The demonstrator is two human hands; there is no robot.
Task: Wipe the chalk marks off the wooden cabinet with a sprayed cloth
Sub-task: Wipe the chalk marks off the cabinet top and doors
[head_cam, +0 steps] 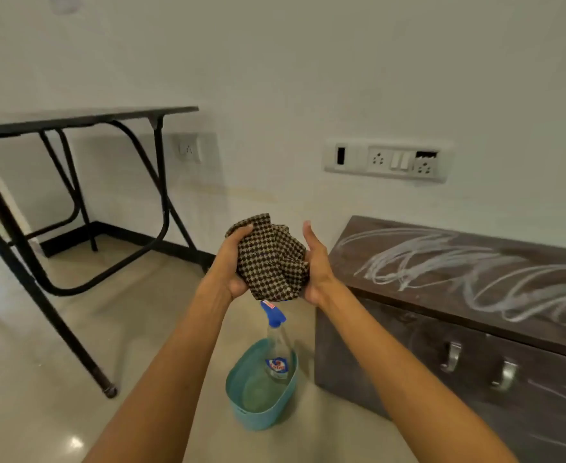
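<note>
My left grip [231, 262] curls round the bunched cloth [271, 259] while my right grip [315, 262] presses it open-palmed, beside the chalk-marked cabinet [408, 345]; loosely wadded, it could drop onto the spray bottle [276, 349] below.

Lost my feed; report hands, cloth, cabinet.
Left hand grips cloth, right hand presses it. Chalk marks unwiped on cabinet. Spray bottle in basket, nothing blocking.

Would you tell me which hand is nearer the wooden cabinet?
Right. The right hand is by the end of the cabinet; the left hand is across the cloth, farther away.
</note>
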